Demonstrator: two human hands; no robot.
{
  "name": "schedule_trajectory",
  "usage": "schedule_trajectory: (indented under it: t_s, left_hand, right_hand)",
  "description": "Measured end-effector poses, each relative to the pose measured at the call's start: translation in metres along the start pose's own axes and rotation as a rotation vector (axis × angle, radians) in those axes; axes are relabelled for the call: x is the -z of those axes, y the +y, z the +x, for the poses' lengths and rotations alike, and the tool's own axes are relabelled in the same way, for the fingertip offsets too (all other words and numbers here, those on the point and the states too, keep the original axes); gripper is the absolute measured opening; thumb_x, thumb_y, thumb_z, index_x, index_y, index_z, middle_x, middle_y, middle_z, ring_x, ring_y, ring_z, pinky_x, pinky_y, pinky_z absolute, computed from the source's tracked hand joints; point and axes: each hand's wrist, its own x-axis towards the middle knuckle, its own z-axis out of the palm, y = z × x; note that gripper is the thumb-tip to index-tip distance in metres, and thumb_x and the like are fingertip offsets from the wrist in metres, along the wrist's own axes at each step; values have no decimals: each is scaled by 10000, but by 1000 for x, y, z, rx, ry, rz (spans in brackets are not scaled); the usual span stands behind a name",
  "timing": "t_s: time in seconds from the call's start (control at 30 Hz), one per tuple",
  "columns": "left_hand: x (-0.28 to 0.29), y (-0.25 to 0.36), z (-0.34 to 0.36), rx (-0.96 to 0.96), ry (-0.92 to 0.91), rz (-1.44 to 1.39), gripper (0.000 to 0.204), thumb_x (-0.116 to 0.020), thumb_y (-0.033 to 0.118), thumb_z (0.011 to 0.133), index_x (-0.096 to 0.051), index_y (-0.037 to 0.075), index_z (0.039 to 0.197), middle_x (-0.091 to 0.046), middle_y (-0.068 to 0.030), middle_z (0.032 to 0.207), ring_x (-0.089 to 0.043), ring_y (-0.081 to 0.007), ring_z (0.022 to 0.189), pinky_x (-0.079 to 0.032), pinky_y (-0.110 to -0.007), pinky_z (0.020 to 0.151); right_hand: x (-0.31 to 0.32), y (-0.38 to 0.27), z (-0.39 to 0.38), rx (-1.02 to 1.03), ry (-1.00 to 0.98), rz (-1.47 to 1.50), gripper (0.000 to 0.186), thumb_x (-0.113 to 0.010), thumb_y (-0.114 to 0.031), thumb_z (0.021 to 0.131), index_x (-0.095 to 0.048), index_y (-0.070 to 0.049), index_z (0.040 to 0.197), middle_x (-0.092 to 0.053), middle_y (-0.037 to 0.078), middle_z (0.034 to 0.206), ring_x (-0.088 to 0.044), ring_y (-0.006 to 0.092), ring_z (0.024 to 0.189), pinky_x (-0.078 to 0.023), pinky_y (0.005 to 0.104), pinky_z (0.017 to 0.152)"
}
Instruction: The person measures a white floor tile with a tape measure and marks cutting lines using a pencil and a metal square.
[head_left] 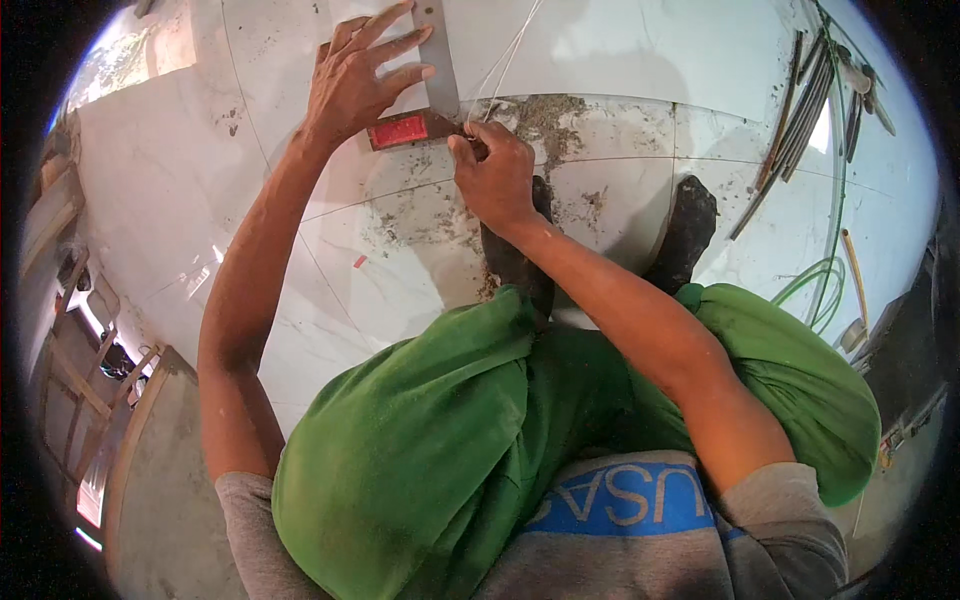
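A try square with a flat grey metal blade (437, 65) and a red and dark stock (400, 130) lies on the white tiles at the top centre. Beside the blade's left edge is my left hand (355, 85), its fingers spread, the tips at or very near the metal. My right hand (500, 178) is closed at the right end of the stock, thumb and forefinger pinched together. Thin white string (512, 50) runs down from the top edge to that pinch. My fingers hide whatever else may be in it.
Grey grit (545, 118) is strewn along the tile joint. My dark-covered feet (684, 228) stand just behind my right hand. Long thin rods (805, 105) and a green hose (828, 285) lie at the right. A small red scrap (360, 262) is left of centre; wooden frames (75, 375) stand far left.
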Motion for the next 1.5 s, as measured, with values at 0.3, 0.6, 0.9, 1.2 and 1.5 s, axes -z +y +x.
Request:
schedule_trajectory:
  t_s: [0.3,0.6,0.9,1.2,1.5]
  left_hand:
    - [1,-2,-3,4,-8,45,482,-807,352,923,-764,159,1364,-490,-54,1675,-521,-349,1465,-417,-557,1181]
    - [-7,-17,-6,-148,79,45,526,-798,380,929,-738,139,1393,-487,-70,1677,-521,-352,1438,-430,-526,1164]
    - [-5,-8,-4,-47,0,68,527,-796,348,927,-729,144,1408,-484,-53,1680,-490,-335,1450,-412,-524,1186]
    - [-5,-3,-2,31,-45,69,520,-779,348,938,-723,155,1418,-467,-51,1693,-461,-337,1477,-396,-530,1205]
    - [-25,-26,-10,-148,166,140,516,-756,540,945,-737,321,1411,-522,60,1638,-516,-311,1434,-432,-521,1172]
  right_hand:
    - [2,-5,1,-33,-99,-12,248,-727,-153,952,-723,47,1099,-722,232,1030,-686,452,988,-484,553,913]
    - [3,-6,3,-15,-97,-23,205,-721,-104,940,-713,54,1069,-709,238,975,-689,451,953,-504,547,885]
    - [2,-6,1,27,-43,-26,193,-725,-116,944,-709,51,1039,-704,248,960,-684,452,921,-496,552,859]
    - [5,-8,3,6,-83,-18,197,-722,-130,953,-702,53,1023,-703,249,939,-684,465,887,-502,555,815]
    - [8,-15,1,7,-102,-32,160,-686,-95,956,-698,60,995,-699,251,920,-696,457,883,-516,555,823]
